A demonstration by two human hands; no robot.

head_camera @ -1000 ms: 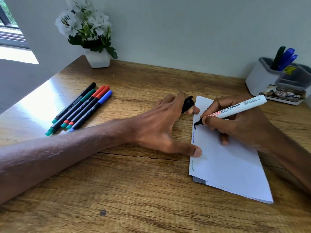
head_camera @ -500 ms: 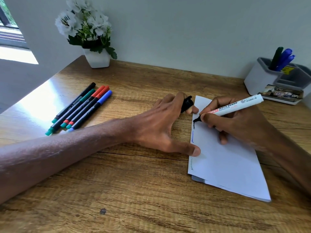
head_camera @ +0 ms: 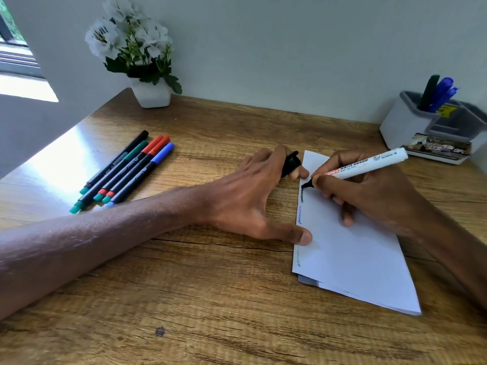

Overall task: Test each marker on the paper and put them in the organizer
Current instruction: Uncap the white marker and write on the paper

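My right hand (head_camera: 369,191) grips a white whiteboard marker (head_camera: 369,165), its black tip touching the left edge of the white paper (head_camera: 350,254). Short black, blue and green scribbles run down that edge. My left hand (head_camera: 253,198) holds the marker's black cap (head_camera: 291,164) between its fingers while its thumb presses the paper's left edge. Several thin markers (head_camera: 123,171) with black, green, red and blue caps lie side by side on the desk at the left. The white and grey organizer (head_camera: 403,122) stands at the back right with a dark green and two blue markers in it.
A white pot of white flowers (head_camera: 147,61) stands at the back left against the wall. The wooden desk (head_camera: 210,299) ends at its left edge near a window. A printed card (head_camera: 437,148) leans on the organizer's front.
The marker tip has moved up the paper's left edge, leaving a longer black scribble. My left hand has stayed in place with the cap.
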